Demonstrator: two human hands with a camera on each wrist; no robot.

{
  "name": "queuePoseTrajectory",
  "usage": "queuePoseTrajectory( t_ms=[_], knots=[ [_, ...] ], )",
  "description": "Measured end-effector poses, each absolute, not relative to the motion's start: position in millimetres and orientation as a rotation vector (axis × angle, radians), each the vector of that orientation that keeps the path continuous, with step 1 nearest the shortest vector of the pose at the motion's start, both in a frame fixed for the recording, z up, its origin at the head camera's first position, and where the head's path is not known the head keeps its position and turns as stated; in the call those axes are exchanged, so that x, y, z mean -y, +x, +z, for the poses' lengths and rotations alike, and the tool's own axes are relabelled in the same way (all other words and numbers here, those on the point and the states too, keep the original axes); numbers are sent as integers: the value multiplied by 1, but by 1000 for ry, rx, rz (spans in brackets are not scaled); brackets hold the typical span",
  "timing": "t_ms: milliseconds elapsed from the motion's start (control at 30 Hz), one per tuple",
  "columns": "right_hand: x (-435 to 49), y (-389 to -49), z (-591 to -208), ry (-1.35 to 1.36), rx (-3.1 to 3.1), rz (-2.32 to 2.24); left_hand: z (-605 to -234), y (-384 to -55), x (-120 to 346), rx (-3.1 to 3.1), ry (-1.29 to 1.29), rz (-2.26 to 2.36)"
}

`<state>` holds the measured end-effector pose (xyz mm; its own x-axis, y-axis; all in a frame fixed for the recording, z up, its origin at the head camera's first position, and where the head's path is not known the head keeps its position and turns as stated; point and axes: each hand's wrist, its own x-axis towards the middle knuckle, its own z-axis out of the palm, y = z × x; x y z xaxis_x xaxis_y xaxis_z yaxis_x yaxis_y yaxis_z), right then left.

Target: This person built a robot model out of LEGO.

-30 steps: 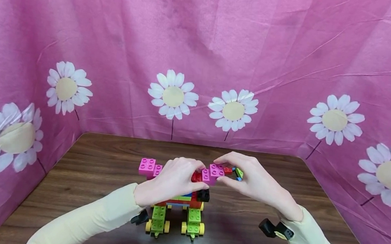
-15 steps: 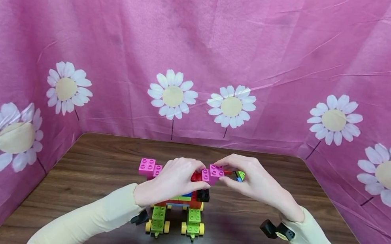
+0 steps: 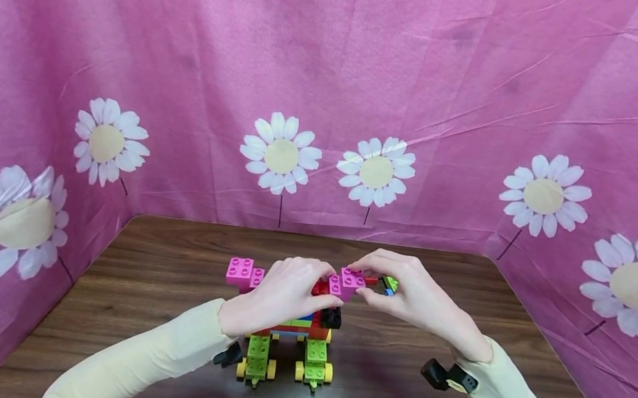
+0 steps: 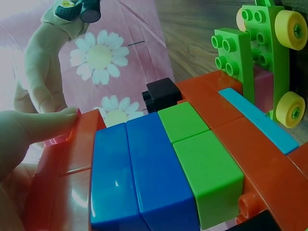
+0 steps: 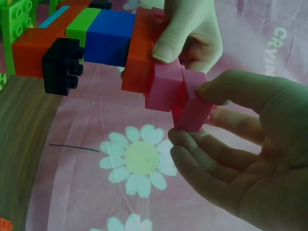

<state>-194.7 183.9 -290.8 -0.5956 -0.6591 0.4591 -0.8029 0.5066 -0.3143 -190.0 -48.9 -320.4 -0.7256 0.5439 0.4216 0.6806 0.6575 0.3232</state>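
A wheeled model built of toy building bricks stands at the middle of the table. It has blue bricks [image 4: 154, 173], green bricks [image 4: 207, 178], orange-red bricks [image 5: 137, 62] and a black brick [image 5: 55, 67]. My left hand [image 3: 282, 294] grips its top from above, thumb on the near side. At the upper right end, my right hand [image 3: 411, 293] pinches a pink brick [image 5: 195, 98] between thumb and fingers. That brick sits against another pink brick [image 5: 164, 86], which my left thumb touches. Two more pink bricks [image 3: 240, 270] show at the model's left end.
Green wheeled bases [image 3: 315, 361] with yellow wheels carry the model on the brown wooden table [image 3: 174, 242]. Behind my right hand lie a red piece [image 3: 371, 281] and a green-and-blue piece [image 3: 390, 284]. A pink cloth [image 3: 333, 64] with daisies surrounds the table.
My right fingers have shifted slightly on the pink brick, the index dipping a little and covering more of the red piece behind. The left hand and model look the same.
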Motion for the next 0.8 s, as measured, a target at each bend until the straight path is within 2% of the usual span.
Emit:
queuePoseTrajectory(
  t_ms=[800],
  knots=[
    [-173, -201, -289, 1255, 2391, 738, -322, -200, 58, 2566, -1016, -654]
  ],
)
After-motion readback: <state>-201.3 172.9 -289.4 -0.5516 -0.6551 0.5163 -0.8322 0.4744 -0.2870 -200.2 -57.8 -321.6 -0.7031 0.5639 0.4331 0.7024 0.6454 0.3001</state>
